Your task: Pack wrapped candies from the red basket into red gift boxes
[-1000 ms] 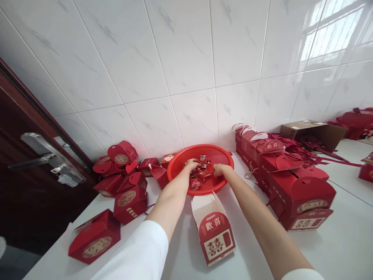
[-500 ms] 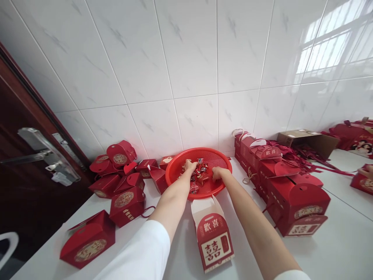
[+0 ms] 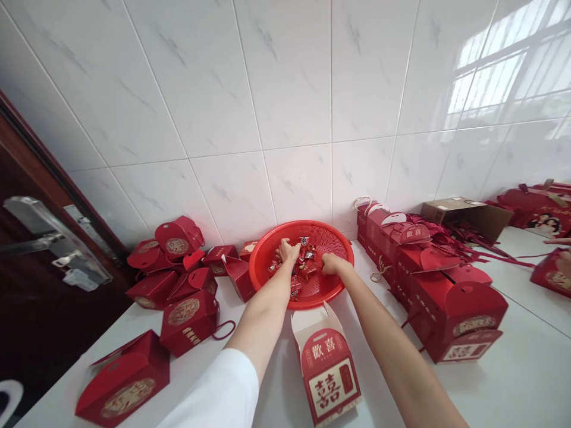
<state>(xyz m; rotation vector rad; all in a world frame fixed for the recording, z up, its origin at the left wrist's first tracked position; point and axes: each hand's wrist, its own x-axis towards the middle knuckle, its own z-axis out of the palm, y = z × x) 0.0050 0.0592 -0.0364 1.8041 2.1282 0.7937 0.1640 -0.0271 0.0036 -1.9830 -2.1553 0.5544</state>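
Note:
A red plastic basket (image 3: 328,288) stands against the wall and holds several small red-wrapped candies (image 3: 307,270). Inside it, on the left, my left hand (image 3: 288,252) reaches down among the candies, thumb and fingers apart. My right hand (image 3: 332,263) is in the basket's right part, its fingers curled closed beside the candies; whatever they hold is hidden. Between my forearms, just in front of the basket, an upright red and cream gift box (image 3: 328,356) has its top flaps open. Neither hand touches that box.
Several red gift boxes (image 3: 190,318) are grouped at left, near a dark door (image 3: 27,285). A row of red boxes (image 3: 464,315) lines the right, with red ribbons (image 3: 439,238) and a cardboard box (image 3: 491,220) behind. Another person's hand (image 3: 559,241) shows at the right edge.
The view has shifted slightly. My left hand's fingers have spread a little among the candies; my right hand stays curled in the basket. At the far right, the other person's hand has moved.

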